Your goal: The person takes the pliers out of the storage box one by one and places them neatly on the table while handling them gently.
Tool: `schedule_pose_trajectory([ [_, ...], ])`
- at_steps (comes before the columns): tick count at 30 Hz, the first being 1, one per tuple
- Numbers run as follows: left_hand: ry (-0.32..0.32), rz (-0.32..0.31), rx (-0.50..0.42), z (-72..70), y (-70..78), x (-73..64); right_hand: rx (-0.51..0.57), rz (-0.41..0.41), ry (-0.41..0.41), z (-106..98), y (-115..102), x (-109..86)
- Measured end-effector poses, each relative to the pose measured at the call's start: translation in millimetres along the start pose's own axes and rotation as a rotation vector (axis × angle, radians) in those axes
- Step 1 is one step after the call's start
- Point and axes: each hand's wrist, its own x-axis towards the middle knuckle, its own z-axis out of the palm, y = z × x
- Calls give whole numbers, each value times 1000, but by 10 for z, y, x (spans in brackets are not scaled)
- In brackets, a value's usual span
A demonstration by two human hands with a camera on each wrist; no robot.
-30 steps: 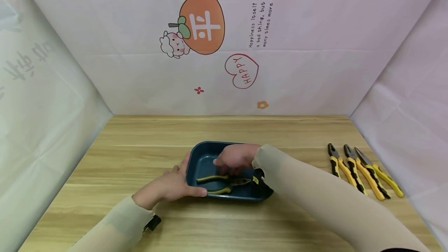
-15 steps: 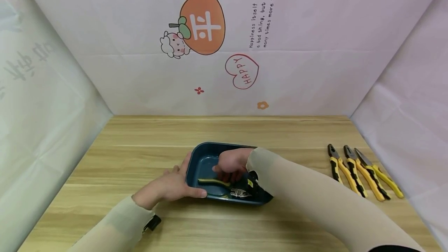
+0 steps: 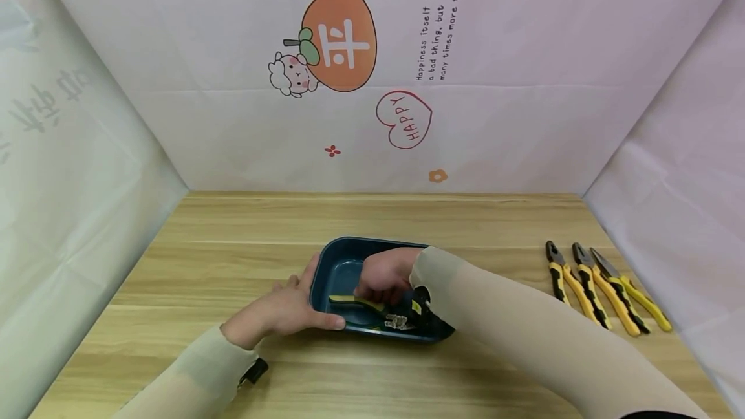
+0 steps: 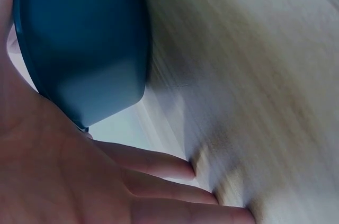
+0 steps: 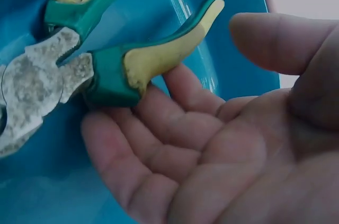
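Note:
A dark blue tray (image 3: 345, 270) stands on the table. My left hand (image 3: 285, 308) rests against its left end, thumb on the near rim; in the left wrist view the other fingers (image 4: 159, 163) lie extended, tips at the tabletop. Inside the tray is a pair of pliers (image 3: 355, 301) with green and yellow handles and worn metal jaws. Over it bends my right hand (image 3: 384, 275). Seen from the right wrist, its loosely bent fingers touch one handle (image 5: 159, 60) from beneath, tips partly hidden, while the thumb (image 5: 275, 41) stays apart.
On the table's right side, several yellow-and-black pliers (image 3: 588, 277) lie side by side. White printed sheets (image 3: 506, 115) wall in the back and both sides. My right forearm (image 3: 518, 315) crosses over the tray's right end.
My right hand has lowered slightly toward the handle. The pliers have shifted toward the tray's near wall, and their jaws now sit closer to the rim. The left hand has not moved.

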Motion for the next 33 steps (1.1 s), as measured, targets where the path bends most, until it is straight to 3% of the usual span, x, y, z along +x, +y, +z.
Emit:
schedule_pose_trajectory([
  [12, 1, 0, 4, 5, 6, 4, -96, -91, -105, 3, 50, -50],
  [20, 0, 10, -7, 8, 7, 10, -178, -73, -74, 25, 76, -30],
  [33, 7, 19, 28, 31, 1, -42, -106, -65, -108, -10, 141, -14],
])
